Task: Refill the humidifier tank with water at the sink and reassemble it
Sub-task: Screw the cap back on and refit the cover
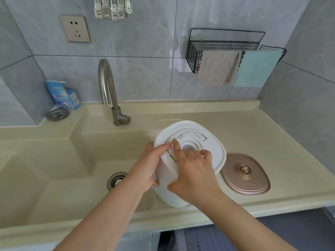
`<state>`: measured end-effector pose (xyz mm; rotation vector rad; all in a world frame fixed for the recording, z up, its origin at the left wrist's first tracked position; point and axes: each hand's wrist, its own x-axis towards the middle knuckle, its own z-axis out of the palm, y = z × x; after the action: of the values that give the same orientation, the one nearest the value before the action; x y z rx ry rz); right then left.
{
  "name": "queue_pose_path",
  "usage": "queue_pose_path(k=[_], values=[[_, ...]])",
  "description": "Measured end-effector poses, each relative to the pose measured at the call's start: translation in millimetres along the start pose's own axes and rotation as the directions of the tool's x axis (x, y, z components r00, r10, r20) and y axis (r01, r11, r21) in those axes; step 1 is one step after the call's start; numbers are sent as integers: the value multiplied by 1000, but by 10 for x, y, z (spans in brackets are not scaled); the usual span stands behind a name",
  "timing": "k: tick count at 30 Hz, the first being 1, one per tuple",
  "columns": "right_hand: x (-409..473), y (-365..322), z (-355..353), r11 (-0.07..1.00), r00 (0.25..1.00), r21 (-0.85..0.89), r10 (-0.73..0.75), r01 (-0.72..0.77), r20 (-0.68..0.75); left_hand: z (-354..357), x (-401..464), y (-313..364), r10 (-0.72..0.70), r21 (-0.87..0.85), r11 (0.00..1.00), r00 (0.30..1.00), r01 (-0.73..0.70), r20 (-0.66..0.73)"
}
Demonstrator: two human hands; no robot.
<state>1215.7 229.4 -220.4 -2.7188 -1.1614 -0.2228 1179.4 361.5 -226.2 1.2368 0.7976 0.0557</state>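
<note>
1. White humidifier tank (208, 147) stands on the bench (272, 142), at the right edge of the sink (54, 169). Its near side overhangs the basin corner.
2. Orientation: long axis roughly vertical, tilted slightly with the top leaning away from the person. The flat top face points up and toward the camera; its rounded-square outline sits with one corner toward the back wall.
3. Top face carries a recessed fold-down handle (195, 132) and a round central opening (189, 146).
4. Left hand (150, 165) is wrapped on the tank's left side wall, thumb lying over the top rim, fingers around the body. Clamped on the tank.
5. Right hand (194, 171) lies over the near half of the top face, index finger extended and touching the handle recess, remaining fingers loosely curled. It grips nothing.
6. Copper-coloured ribbed lid (246, 173) lies flat on the bench, just beside the tank on the right.
7. Faucet (108, 87) stands behind the sink, spout arched left of the tank. No water visible running.
8. Drain (116, 180) is open in the basin floor.
</note>
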Motion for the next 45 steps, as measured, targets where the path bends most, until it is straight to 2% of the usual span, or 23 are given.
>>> queue_pose_path(k=[11,18,19,21,22,23,24,25,27,28,29,31,35,42,45], values=[[-11,-27,229,998,995,9,68,-67,-75,10,209,-37,-63,34,997,998,62,13],[60,203,55,990,996,137,29,-41,89,-25,297,-38,-51,55,997,999,50,3],[98,288,-13,985,998,161,57,-63,40,-29,305,-42,-45,60,997,999,45,9],[227,528,-114,956,964,250,199,-152,-175,-42,316,-49,-35,66,997,999,33,28],[293,679,-143,935,930,288,278,-205,-242,-47,318,-48,-29,65,998,999,26,38],[349,825,-154,910,910,313,347,-270,-225,-52,320,-53,-25,61,998,999,23,46],[385,947,-153,868,904,347,414,-356,-107,-55,322,-55,-24,53,998,998,21,50],[398,1045,-126,793,887,417,455,-444,78,-60,325,-58,-22,46,999,998,20,51],[362,1133,-16,538,835,639,387,-549,392,-72,334,-72,-20,48,999,998,17,57],[325,1160,48,389,826,731,316,-561,466,-72,336,-75,-17,57,998,998,14,62],[290,1181,108,270,827,785,267,-558,495,-70,335,-72,-17,66,998,998,13,62],[237,1184,178,158,837,833,256,-530,484,-63,331,-65,-25,66,998,998,21,60],[193,1123,236,75,830,869,344,-490,438,-28,311,-86,-15,38,999,998,13,53],[57,1016,277,88,780,881,511,-466,361,70,282,-104,100,-11,995,993,-100,69],[-13,972,292,126,753,856,551,-501,360,129,279,-150,155,-87,984,988,-153,16]])
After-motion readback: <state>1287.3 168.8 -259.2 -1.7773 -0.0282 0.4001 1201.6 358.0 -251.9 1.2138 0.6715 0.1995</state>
